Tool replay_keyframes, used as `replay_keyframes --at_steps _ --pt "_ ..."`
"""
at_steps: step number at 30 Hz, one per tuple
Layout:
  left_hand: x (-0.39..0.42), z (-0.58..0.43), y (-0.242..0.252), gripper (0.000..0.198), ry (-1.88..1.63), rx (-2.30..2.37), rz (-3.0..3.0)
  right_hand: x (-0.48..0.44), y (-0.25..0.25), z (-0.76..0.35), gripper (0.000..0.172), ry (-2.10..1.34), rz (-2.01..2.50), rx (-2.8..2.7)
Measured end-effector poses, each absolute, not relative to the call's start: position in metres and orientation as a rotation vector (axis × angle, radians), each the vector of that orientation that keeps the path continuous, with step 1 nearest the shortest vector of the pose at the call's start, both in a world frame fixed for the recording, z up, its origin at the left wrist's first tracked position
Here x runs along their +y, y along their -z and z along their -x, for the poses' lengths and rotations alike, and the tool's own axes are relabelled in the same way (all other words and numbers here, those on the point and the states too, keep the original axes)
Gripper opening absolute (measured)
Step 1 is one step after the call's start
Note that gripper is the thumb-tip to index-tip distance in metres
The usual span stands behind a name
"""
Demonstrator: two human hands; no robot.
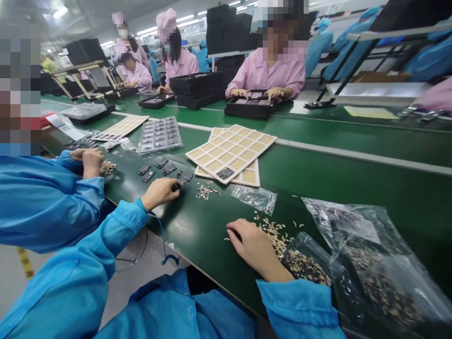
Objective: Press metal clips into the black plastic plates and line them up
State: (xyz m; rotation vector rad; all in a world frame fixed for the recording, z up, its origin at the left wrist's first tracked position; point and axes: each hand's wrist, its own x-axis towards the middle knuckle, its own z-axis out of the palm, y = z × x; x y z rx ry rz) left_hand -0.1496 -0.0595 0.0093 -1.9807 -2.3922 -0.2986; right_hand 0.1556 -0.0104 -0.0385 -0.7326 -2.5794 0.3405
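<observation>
My left hand (161,193) is closed around a small black part (175,187), mostly hidden by the fingers. Just beyond it lie several flat black plates with cutouts (168,168). Low over the table, my right hand (256,247) has its thumb and forefinger drawn together at the tips; whatever is between them is too small to make out. Beside that hand spreads a pile of tiny tan pieces (273,233). A smaller scatter of tiny pieces (206,190) sits between my hands. Past it, two cream grid trays (229,153) overlap, with one black plate in a front cell.
At right are a small bag of tiny pieces (305,266) and a large clear bag (381,268). A flat plastic bag (254,198) lies before the trays. A clear blister tray (160,135) stands farther back. A co-worker's hands (92,160) work at left; people in pink sit opposite.
</observation>
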Motion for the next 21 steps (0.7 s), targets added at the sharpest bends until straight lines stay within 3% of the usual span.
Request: replay_keyframes --at_steps 10,14,18,21 --pt "0.054 0.114 -0.017 0.030 0.430 -2.268 1.987 -0.008 0.039 -0.157 0.012 -0.351 0.763 -2.598" --pt "0.064 0.107 -0.018 0.036 0.385 -2.224 2.089 -0.009 0.037 -0.157 0.012 -0.342 0.780 -2.607" --pt "0.061 0.108 -0.015 0.059 0.225 -2.176 2.283 -0.010 0.035 -0.157 0.011 -0.340 0.795 -2.627" --pt "0.060 0.107 -0.010 0.053 0.136 -2.184 2.349 -0.011 0.033 -0.157 0.011 -0.332 0.801 -2.643"
